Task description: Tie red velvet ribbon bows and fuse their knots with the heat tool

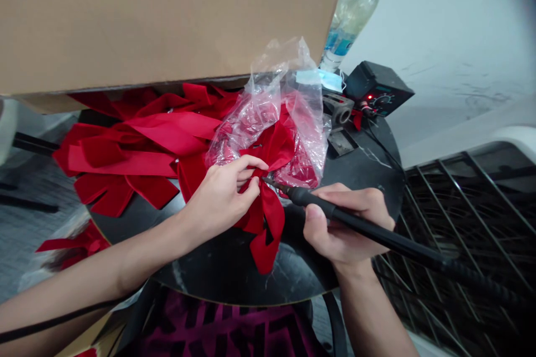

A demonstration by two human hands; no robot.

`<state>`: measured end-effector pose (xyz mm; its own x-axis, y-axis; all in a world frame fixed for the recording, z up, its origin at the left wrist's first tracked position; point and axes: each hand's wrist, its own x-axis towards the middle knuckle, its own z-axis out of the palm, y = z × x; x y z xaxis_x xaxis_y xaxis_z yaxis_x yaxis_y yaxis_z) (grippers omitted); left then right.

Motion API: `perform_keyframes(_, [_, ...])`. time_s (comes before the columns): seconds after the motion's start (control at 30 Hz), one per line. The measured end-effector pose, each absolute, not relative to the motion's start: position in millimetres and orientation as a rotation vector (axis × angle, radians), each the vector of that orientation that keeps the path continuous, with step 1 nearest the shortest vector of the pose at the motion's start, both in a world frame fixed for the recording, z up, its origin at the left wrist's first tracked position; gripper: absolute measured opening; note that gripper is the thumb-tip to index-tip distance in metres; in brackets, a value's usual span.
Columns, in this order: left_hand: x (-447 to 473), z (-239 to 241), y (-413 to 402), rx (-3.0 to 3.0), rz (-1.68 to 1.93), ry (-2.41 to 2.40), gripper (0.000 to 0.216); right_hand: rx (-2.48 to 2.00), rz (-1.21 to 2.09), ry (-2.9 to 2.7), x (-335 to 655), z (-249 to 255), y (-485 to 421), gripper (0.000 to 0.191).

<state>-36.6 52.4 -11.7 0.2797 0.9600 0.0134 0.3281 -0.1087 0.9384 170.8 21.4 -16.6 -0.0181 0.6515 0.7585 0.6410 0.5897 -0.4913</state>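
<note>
Red ribbon bow (pixel 264 217) sits on the round black tabletop (pixel 234 276), pinched between the curled fingers (pixel 251 164) of the left hand (pixel 221 201). The right hand (pixel 343 223) closes firmly around a soldering iron (pixel 355 225), its tip touching the bow. A clear plastic bag (pixel 285 100) lies just beyond, with cut red ribbons (pixel 125 150) to the left.

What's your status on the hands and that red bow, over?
Left grip pinching red velvet bow. Right grip holding soldering iron, tip at the bow. Plastic bag behind it; cardboard box overhead.
</note>
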Motion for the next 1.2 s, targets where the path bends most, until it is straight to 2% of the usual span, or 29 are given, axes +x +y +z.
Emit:
perform_keyframes(0.33, [-35,-12,53,1.621,0.844,1.217,0.03,-1.06,0.037,-1.687,170,-19,23,0.017])
perform_keyframes(0.5, [-35,-11,56,1.55,0.858,1.246,0.024,-0.891,-0.114,-1.405,179,-7,31,0.008])
perform_keyframes(0.63, [-37,-11,59,1.486,0.835,1.273,0.025,-0.873,-0.224,-1.156,221,0,55,0.014])
perform_keyframes(0.9, [-40,-7,61,1.452,0.858,1.246,0.026,-1.167,-0.062,-1.171,303,-12,119,0.025])
perform_keyframes(1.2, [-39,-6,62,1.408,0.909,1.209,0.024,-1.243,0.116,-1.307,298,-26,155,0.025])
